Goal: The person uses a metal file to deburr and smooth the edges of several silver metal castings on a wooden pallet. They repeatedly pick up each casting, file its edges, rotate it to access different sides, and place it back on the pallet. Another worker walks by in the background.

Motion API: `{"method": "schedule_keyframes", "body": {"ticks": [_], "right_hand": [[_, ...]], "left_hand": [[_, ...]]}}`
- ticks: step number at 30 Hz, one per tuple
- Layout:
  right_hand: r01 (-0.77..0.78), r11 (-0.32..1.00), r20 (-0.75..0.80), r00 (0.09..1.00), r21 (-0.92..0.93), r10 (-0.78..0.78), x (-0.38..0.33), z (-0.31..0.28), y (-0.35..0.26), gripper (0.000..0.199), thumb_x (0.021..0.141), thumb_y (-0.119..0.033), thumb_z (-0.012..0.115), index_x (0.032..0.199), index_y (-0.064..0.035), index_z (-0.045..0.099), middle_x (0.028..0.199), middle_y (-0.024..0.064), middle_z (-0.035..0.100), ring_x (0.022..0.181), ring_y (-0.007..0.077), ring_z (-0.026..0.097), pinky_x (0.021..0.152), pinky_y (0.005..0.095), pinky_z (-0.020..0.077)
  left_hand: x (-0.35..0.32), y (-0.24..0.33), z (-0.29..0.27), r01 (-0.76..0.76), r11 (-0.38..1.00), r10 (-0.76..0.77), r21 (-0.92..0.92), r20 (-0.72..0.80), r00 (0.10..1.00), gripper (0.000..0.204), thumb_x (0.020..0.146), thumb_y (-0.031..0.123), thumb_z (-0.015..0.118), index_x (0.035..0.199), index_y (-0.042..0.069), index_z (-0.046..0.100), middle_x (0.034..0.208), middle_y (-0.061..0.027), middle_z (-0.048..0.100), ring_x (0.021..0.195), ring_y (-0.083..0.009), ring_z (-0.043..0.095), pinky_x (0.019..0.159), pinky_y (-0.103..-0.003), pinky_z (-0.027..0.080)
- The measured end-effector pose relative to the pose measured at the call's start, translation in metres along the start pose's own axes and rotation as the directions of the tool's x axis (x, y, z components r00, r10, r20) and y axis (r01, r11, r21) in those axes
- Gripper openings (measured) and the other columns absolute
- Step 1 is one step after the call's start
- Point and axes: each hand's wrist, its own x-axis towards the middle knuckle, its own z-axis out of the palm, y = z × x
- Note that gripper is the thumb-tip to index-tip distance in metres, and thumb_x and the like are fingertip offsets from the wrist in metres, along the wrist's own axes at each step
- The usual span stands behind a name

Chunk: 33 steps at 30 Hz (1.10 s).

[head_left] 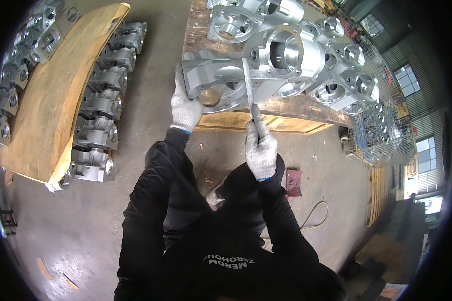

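A large silver metal casting (221, 72) with a round bored opening lies on the wooden bench (266, 118) in front of me. My left hand (187, 108), in a white knit glove, is at its left end, with fingers along the outer side and the thumb near the lower edge. In my right hand (261, 150), also gloved, is a long flat metal file (249, 90). The file points away from me, and its far part lies against the casting beside the bored opening. My right fingers are wrapped round its near end.
More silver castings (344, 85) crowd the bench's far and right parts. At left, several castings (103, 100) flank a wooden board (55, 95). A wire cage (381, 130) stands at right. On the floor lie a red piece (294, 182) and a hose (316, 215).
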Motion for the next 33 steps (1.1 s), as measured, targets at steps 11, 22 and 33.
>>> {"method": "schedule_keyframes", "body": {"ticks": [11,22,33], "right_hand": [[-0.077,0.98,0.086,0.992,-0.183,0.094,0.005,0.006,-0.036,0.044,0.108,-0.008,0.056,0.152,-0.0064,0.057,0.119,0.0211,0.076,0.083,0.0104,0.067,0.08,0.0259,0.0547],[0.047,0.987,-0.019,0.999,-0.152,-0.05,0.014,0.029,-0.03,0.046,0.109,-0.017,0.057,0.154,-0.0099,0.053,0.107,0.0183,0.079,0.062,0.0251,0.072,0.057,0.0335,0.0589],[-0.111,0.984,0.123,0.984,-0.141,0.129,0.027,0.033,-0.061,0.046,0.109,-0.021,0.057,0.154,-0.0128,0.054,0.092,0.0213,0.077,0.076,0.029,0.079,0.066,0.0358,0.0597]], "left_hand": [[0.0,-0.004,-0.003,0.11,0.994,-0.108,-0.02,0.084,0.991,0.101,0.081,-0.011,0.054,0.17,0.016,0.015,0.136,-0.03,0.065,0.129,-0.043,0.063,0.108,-0.04,0.05],[-0.001,-0.002,-0.005,0.083,0.997,-0.083,-0.001,0.072,0.994,0.096,0.081,-0.004,0.061,0.167,0.007,0.02,0.136,-0.0311,0.064,0.128,-0.0447,0.063,0.107,-0.042,0.052],[-0.002,0.007,-0.007,0.129,0.988,-0.135,0.082,0.08,0.988,0.102,0.082,-0.001,0.066,0.17,0.018,0.017,0.127,-0.0282,0.069,0.118,-0.0446,0.068,0.1,-0.045,0.055]]}}
